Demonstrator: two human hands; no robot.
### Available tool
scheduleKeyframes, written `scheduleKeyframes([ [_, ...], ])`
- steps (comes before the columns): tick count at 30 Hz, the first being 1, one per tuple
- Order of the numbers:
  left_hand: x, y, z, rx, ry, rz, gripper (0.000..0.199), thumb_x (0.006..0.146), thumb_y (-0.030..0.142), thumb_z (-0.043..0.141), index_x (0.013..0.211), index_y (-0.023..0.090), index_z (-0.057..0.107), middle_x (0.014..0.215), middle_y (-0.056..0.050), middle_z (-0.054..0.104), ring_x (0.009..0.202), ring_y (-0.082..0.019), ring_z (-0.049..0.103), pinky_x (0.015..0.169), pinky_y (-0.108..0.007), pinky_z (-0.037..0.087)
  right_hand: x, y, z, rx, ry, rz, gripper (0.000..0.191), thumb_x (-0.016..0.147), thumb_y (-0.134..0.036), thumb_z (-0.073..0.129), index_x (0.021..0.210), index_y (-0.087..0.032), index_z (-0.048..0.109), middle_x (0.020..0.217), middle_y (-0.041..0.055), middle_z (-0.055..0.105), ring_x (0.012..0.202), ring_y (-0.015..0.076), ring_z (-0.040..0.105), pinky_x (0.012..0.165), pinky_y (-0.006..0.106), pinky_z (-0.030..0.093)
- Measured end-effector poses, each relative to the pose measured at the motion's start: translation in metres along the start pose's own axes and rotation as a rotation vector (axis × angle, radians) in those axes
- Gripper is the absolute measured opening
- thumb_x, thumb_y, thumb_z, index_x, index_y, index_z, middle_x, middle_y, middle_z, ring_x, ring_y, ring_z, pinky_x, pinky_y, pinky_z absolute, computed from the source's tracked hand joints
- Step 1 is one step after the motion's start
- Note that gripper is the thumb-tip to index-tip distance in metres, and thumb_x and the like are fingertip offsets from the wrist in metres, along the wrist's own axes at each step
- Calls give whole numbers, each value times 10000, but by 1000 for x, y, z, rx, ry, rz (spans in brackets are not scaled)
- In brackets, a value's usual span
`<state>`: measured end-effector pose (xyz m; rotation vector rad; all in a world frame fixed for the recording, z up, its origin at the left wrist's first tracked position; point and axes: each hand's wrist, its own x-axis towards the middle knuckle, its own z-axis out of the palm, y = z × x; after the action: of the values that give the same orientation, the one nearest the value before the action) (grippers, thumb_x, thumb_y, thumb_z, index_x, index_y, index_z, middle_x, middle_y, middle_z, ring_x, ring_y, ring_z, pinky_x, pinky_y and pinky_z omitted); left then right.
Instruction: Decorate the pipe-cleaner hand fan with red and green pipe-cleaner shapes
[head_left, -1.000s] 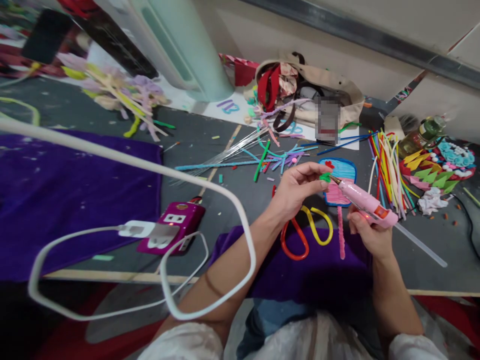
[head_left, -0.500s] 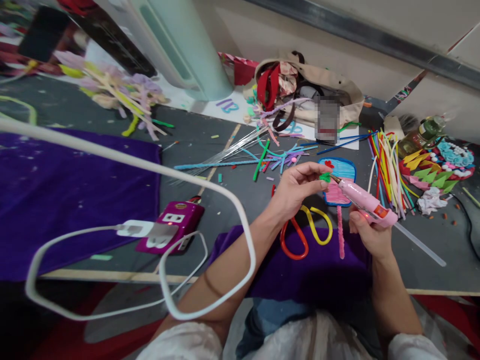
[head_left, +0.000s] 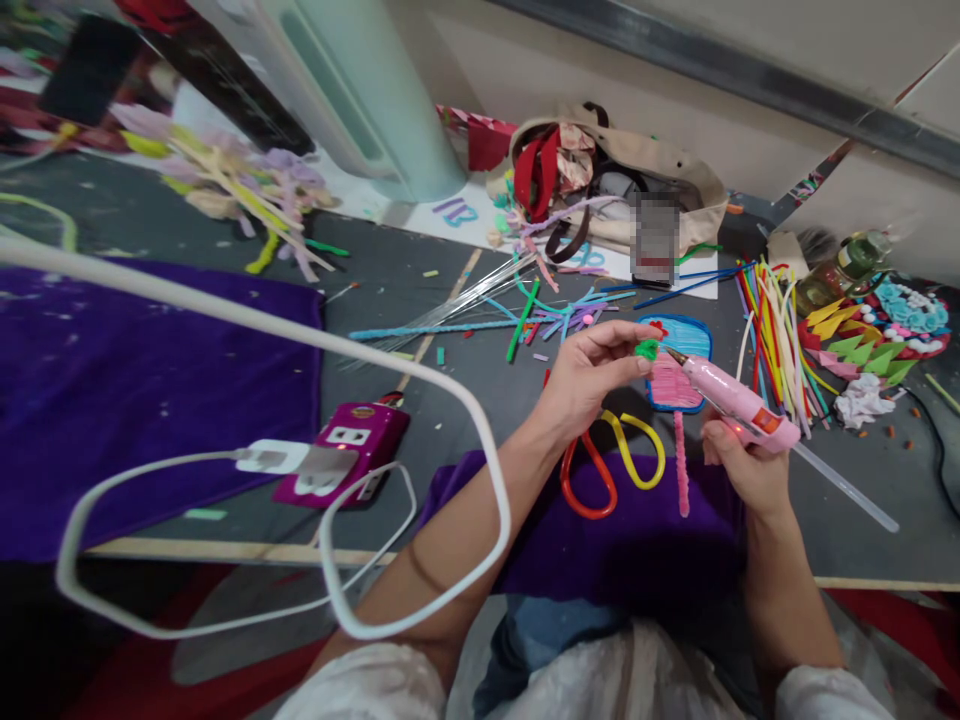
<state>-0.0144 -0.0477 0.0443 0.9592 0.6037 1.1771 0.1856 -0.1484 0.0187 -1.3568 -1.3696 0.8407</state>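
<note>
Pinched in the fingertips of my left hand (head_left: pixel 592 375) is a small green fuzzy piece (head_left: pixel 646 349). My right hand (head_left: pixel 748 468) is wrapped round a pink hot glue gun (head_left: pixel 735 400), a clear glue stick (head_left: pixel 847 488) jutting from its rear. The gun's nozzle points at the green piece, with a narrow gap between them. Beneath both lies a blue-and-pink fuzzy panel (head_left: pixel 686 340) edged in dark blue, with a red flower shape (head_left: pixel 659 329) at its upper left and a pink fuzzy stem (head_left: pixel 682 470). Scissors with red and yellow handles (head_left: pixel 641 452) lie below my left hand, their blades hidden.
A white cable (head_left: pixel 480 420) loops across the foreground to a magenta power strip (head_left: pixel 375 440). Coloured pipe cleaners (head_left: pixel 780 340) and a glass bottle (head_left: pixel 847 270) stand on the right. A beige bag (head_left: pixel 697 190) sits behind; purple cloth (head_left: pixel 150 400) covers the left.
My right hand has drawn the glue gun slightly to the right, so its nozzle is now apart from the green piece. My left hand has hardly moved.
</note>
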Motion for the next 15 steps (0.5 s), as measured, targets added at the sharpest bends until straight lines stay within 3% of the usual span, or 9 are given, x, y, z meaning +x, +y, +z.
scheduleKeyframes([
  [6,2,-1,-1,2,20,35,226,624,220,830,807,174,704,763,2,683,635,-112,608,666,-271,543,1,-2,2,174,22,6,183,865,-373,693,917,-209,629,705,-23,620,487,94,519,474,251,467],
  [15,2,-3,-2,12,20,76,171,641,205,806,764,180,690,753,6,635,644,-118,590,636,-274,525,0,-1,4,187,13,-15,142,864,-331,699,932,-218,647,775,-12,633,523,92,540,488,246,490],
])
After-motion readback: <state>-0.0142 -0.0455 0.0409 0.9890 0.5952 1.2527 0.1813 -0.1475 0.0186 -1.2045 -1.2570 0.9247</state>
